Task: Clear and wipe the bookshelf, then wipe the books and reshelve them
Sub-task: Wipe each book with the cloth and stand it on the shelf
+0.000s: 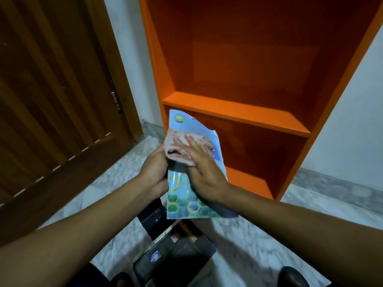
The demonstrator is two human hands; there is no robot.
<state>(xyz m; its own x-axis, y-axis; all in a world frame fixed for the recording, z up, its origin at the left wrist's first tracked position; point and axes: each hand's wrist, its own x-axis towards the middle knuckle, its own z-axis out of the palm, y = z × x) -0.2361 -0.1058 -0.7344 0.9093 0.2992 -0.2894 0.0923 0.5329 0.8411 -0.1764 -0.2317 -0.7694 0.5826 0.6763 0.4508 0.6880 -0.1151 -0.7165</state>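
A light-blue book (182, 195) with green hexagons on its cover is held up in front of the orange bookshelf (234, 108). My left hand (154, 172) grips the book's left edge. My right hand (204, 172) lies flat on the cover and presses a crumpled pink cloth (182, 146) against it. The shelf's compartments that show hold nothing. A stack of dark books (176, 257) lies on the floor below my hands.
A brown wooden door (51, 100) stands to the left of the shelf. The floor is pale marble (259, 245). White wall (352, 121) flanks the shelf on the right. My dark shoes (290, 276) show at the bottom edge.
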